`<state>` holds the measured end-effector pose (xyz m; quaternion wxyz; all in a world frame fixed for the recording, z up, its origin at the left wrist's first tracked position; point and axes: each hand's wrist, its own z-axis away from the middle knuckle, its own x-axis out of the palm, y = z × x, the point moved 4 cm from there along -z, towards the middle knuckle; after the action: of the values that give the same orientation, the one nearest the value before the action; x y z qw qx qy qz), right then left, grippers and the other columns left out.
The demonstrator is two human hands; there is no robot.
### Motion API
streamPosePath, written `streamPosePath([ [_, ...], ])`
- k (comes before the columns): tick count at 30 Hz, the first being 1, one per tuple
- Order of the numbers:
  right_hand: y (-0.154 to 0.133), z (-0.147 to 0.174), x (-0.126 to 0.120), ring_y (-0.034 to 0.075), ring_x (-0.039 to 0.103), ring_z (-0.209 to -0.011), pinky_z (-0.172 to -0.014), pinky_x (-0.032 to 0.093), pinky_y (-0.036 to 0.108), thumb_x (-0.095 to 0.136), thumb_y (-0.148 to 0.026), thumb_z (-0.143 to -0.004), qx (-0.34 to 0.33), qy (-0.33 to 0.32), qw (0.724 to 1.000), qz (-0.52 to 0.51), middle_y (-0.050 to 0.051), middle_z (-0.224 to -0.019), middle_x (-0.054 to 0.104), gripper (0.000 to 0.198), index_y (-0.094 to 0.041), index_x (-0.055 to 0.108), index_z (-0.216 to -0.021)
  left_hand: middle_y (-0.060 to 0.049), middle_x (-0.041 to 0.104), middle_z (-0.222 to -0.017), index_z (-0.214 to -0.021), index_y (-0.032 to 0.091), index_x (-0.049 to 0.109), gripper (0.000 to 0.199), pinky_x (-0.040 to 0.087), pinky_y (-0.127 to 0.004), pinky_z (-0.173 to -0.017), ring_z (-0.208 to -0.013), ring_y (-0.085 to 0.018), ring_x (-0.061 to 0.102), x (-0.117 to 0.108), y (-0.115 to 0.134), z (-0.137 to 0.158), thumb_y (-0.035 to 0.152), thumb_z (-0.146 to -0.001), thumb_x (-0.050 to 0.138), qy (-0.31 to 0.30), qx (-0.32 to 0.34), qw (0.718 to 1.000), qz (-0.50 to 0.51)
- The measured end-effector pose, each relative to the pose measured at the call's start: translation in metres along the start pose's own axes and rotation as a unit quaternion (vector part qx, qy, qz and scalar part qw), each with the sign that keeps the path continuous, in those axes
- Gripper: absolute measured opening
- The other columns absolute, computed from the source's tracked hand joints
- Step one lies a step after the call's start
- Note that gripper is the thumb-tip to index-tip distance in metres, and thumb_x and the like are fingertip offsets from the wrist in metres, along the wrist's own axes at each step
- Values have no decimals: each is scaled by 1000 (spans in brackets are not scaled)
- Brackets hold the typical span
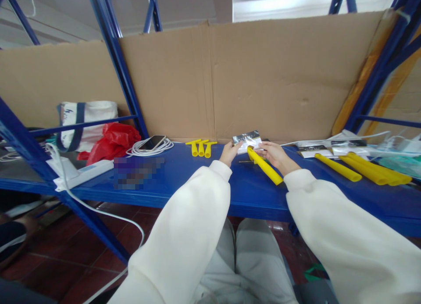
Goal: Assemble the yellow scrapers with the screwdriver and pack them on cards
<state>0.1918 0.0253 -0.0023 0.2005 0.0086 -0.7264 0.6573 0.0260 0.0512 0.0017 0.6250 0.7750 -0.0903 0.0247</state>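
Both hands are at a small black-and-white printed packet (247, 139), which is held up over the blue shelf. My left hand (229, 153) pinches its left edge. Closed at its right side is my right hand (275, 155), with fingertips beside the upper end of a yellow tube (267, 167). The tube slants down to the right below the packet; whether it is attached to the packet I cannot tell. A thin dark rod lies under the tube's upper end, partly hidden. Left of my hands stand several short yellow T-shaped pieces (199, 148).
To the right lie more yellow tubes (366, 169) and printed packets (315, 151). On the left are a phone (153, 142) on a coiled white cable, a white power strip (87, 172), a red plastic bag (113, 139) and a cloth bag (98, 111). Cardboard (263, 76) stands behind the blue shelf (194, 181).
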Motion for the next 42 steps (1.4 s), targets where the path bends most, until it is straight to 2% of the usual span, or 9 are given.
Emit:
streamPosePath([
  [7, 0, 1, 0, 10, 66, -50, -60, 60, 21, 57, 2, -86, 5, -2, 1000, -5, 1, -61, 69, 21, -15, 60, -75, -7, 74, -99, -94, 17, 69, 12, 52, -40, -88, -99, -24, 67, -2, -6, 3, 24, -84, 68, 7, -58, 998, -21],
  [11, 1, -2, 0, 11, 68, -54, -63, 60, 21, 55, 3, -85, 6, -6, 999, -34, 2, -62, 70, 21, -15, 60, -76, -9, 73, -108, -99, 18, 66, 12, 54, -45, -90, -104, -23, 66, 0, -10, 4, 21, -87, 65, -13, -77, 995, 56],
  [19, 1, -1, 2, 13, 71, -63, -64, 61, 24, 55, 2, -85, 8, -23, 998, -52, 3, -69, 72, 21, -18, 58, -88, -6, 74, -88, -96, 14, 67, 12, 59, -32, -82, -91, -17, 70, 0, -8, 3, 10, -86, 62, 17, -65, 986, 152],
  [25, 4, -4, 2, 12, 70, -70, -71, 60, 24, 66, -3, -78, -40, -36, 998, 22, 1, -77, 70, 24, -22, 53, -87, -9, 75, -89, -95, 12, 69, 13, 60, -40, -84, -91, -22, 72, -3, -7, 1, 10, -83, 66, 37, -65, 986, 147],
  [29, 3, -6, 2, 10, 66, -69, -67, 57, 21, 76, -4, -68, -114, -10, 989, 99, -4, -75, 64, 31, -22, 53, -78, -8, 74, -82, -85, 12, 69, 8, 60, -41, -84, -92, -24, 72, -6, -7, 1, 6, -81, 64, 57, -76, 986, 136],
  [31, 3, -6, 2, 10, 63, -65, -62, 54, 20, 78, -7, -67, -127, -6, 980, 155, -4, -71, 63, 28, -21, 54, -73, -7, 74, -79, -80, 13, 68, 9, 59, -40, -84, -93, -24, 72, -7, -7, 1, 5, -81, 62, 66, -78, 986, 134],
  [35, 5, 2, 8, 10, 56, -57, -58, 50, 21, 80, -17, -68, -115, -83, 959, 245, -3, -63, 63, 20, -18, 61, -67, -7, 73, -77, -75, 14, 65, 15, 59, -41, -85, -93, -25, 72, -8, -6, 4, 3, -82, 58, 78, -77, 986, 126],
  [38, 7, 9, 13, 10, 58, -59, -64, 51, 23, 84, -17, -64, -99, -152, 955, 234, -3, -66, 66, 21, -18, 64, -72, -6, 72, -75, -78, 14, 65, 16, 59, -40, -86, -93, -24, 72, -8, -5, 6, 3, -83, 55, 86, -82, 986, 117],
  [42, 9, 12, 15, 10, 62, -59, -61, 52, 22, 86, -13, -61, -72, -171, 964, 191, -2, -68, 68, 27, -18, 64, -76, -6, 73, -78, -81, 15, 67, 15, 59, -39, -85, -94, -24, 72, -8, -4, 6, 5, -84, 56, 85, -83, 986, 116],
])
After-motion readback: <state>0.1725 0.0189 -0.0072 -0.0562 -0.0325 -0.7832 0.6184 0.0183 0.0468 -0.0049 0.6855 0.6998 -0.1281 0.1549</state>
